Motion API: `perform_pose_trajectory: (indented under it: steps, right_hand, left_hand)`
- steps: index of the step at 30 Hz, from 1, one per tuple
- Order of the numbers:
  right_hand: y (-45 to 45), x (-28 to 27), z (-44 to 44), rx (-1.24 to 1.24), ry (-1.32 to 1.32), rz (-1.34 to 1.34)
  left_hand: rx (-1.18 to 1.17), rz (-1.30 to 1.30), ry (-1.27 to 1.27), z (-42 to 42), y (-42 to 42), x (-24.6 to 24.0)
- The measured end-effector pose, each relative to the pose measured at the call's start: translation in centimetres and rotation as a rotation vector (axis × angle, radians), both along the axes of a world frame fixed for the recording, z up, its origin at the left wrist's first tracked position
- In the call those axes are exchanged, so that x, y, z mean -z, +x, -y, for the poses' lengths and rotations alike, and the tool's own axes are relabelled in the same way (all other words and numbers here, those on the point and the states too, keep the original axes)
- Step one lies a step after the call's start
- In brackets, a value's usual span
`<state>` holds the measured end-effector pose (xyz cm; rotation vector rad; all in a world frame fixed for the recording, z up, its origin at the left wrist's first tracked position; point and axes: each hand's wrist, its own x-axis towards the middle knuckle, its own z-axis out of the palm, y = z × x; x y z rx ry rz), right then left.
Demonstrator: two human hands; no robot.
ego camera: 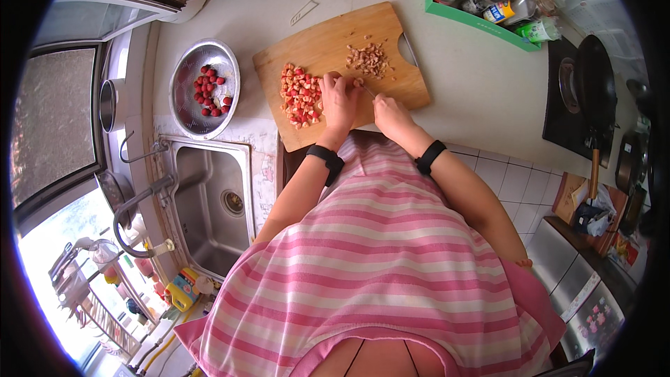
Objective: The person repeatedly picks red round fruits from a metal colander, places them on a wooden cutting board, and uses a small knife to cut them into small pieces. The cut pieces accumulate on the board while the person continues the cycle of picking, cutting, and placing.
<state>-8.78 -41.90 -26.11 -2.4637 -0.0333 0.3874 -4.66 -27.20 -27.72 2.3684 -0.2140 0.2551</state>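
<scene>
On the wooden cutting board (324, 42), my left hand (338, 99) has its fingers bent close around a small piece of red fruit (358, 82). My right hand (391, 116) grips a small knife (369, 92), whose blade reaches to that piece; its handle is mostly hidden in the hand. Cut red-skinned fruit pieces (300, 95) lie in a heap left of my left hand. A smaller pile of brownish bits (369, 59) sits beyond my hands. Whole red fruits (206, 89) rest in a metal colander (179, 95) at the left.
A stainless sink (207, 209) with a faucet (146, 188) lies at lower left. A green box (481, 25) of seasoning bottles stands at the back right. Farther right, a black wok (594, 81) is on the stove (556, 115). A white plastic strip (303, 12) lies behind the board.
</scene>
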Motion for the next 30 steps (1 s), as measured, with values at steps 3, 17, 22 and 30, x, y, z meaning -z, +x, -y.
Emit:
perform_pose_trajectory:
  steps: [3,17,22,30]
  right_hand:
    - [0.3,-0.2,-0.1,-0.010,0.019,-0.014]
    - [0.7,-0.5,-0.5,0.012,0.000,-0.007]
    - [1.1,-0.1,-0.6,0.000,0.072,0.019]
    - [1.4,0.3,-1.1,0.009,0.053,0.030]
  left_hand:
    - [0.001,0.011,-0.031,-0.1,0.2,0.6]
    - [0.039,0.030,-0.025,-0.1,0.0,0.3]
    - [0.046,0.040,-0.040,-0.1,0.1,0.2]
    - [0.049,0.062,-0.010,-0.1,0.2,0.2]
